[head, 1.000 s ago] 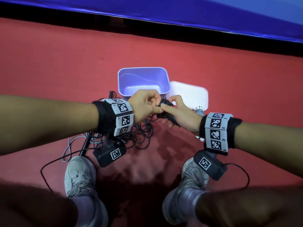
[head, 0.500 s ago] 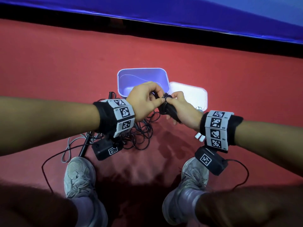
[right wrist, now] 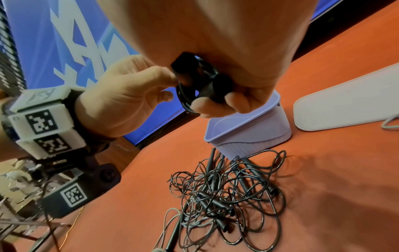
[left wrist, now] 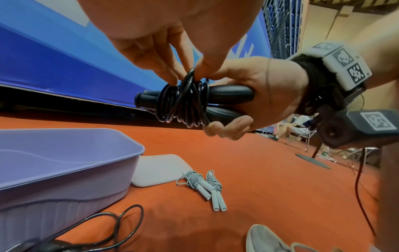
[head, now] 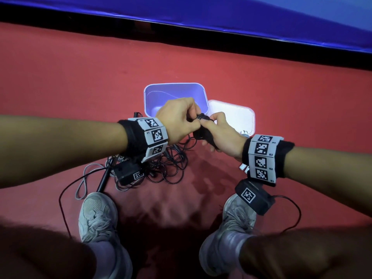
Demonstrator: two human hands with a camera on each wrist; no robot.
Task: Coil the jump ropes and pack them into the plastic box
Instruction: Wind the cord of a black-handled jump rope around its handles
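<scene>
My right hand [head: 216, 129] grips a black jump rope [left wrist: 185, 104] by its two handles, held side by side, with the cord wound round them in several turns. My left hand [head: 187, 117] pinches a loop of that cord at the top of the bundle. Both hands hover just in front of the empty purple plastic box [head: 174, 83], near its front edge. A tangle of loose black ropes [right wrist: 226, 196] lies on the red floor under my left wrist. A grey rope [left wrist: 202, 184], coiled round its handles, lies beside the white lid [left wrist: 159, 168].
The lid [head: 233, 115] lies flat to the right of the box. A grey cord [head: 84, 178] trails left of the tangle. My two shoes [head: 96, 216] stand on the red floor below the hands. A blue barrier [head: 221, 13] runs along the far side.
Both hands have moved forward with the black bundle, from above the tangle to the box's front edge. My left hand keeps working the cord round the handles.
</scene>
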